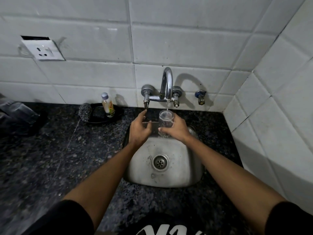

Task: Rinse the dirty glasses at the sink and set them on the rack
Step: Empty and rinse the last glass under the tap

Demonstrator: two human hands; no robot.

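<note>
Centre frame, over the sink (169, 177): right hand (177, 128) wrapped around upright glass (166, 121) under tap (166, 82) stream; left hand (139, 127) loosely spread, fingertips near tap handle (146, 104).

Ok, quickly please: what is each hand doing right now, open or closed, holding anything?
Left hand: open, fingers relaxed, holding nothing, just below the tap handle.
Right hand: closed around the glass, under the running water.
</note>
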